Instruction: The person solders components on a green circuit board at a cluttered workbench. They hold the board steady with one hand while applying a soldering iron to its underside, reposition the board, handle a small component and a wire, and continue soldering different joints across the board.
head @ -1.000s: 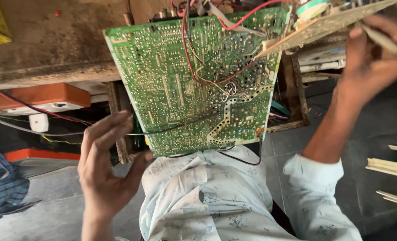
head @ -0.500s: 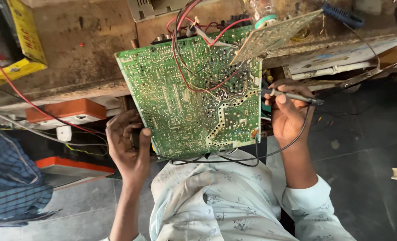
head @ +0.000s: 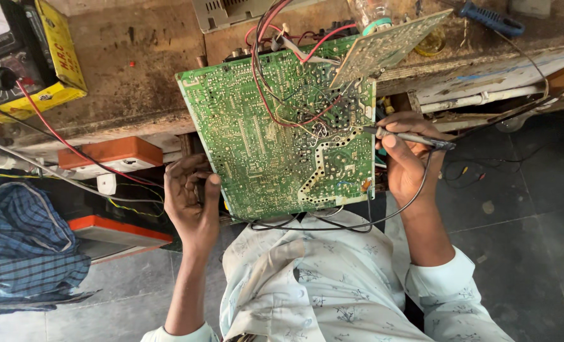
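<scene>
The circuit board leans off the workbench, multimeter at its left.

A worn wooden workbench, stained and scuffed, runs across the top of the frame. At its upper left corner lies a black multimeter in a yellow case, a red lead trailing off the edge. A grey plastic housing sits at top centre. A blue-handled screwdriver lies at the upper right, near white strips along the bench edge. The far edge of the green circuit board leans against the bench front at centre.
</scene>
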{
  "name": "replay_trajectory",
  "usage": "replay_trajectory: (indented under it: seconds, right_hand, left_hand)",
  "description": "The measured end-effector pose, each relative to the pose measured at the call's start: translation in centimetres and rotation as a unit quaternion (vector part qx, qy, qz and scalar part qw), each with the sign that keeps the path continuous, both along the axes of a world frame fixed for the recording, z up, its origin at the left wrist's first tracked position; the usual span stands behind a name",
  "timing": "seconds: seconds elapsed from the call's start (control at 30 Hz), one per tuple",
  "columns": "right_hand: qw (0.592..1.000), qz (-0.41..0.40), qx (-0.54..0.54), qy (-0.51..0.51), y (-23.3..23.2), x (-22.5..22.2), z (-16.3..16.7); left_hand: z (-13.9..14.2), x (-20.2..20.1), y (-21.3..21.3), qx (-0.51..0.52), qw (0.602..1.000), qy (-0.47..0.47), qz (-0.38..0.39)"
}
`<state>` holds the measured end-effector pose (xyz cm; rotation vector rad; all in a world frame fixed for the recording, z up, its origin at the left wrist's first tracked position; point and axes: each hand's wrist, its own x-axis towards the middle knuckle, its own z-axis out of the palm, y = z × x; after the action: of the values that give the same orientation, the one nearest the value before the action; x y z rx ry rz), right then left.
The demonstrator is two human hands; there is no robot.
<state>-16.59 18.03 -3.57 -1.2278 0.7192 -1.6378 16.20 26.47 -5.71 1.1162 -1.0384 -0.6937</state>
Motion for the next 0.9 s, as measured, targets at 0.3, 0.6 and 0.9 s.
replay_trajectory:
  seconds: [0.3,0.6,0.9]
  right_hand:
    - [0.999,0.010,-0.030,0.029,-0.5,-0.8,-1.1]
    - [0.998,0.029,-0.015,-0.054,-0.6,-0.6,-0.5]
    - [0.996,0.017,-0.083,0.025,-0.8,-0.5,-1.1]
  left_hand:
    - [0.2,0.0,0.0,0.008,1.000,-0.002,0.001]
    - [0.0,0.1,-0.1,-0.007,1.000,0.002,-0.004]
    - [0.0,0.1,-0.1,-0.003,1.000,-0.003,0.001]
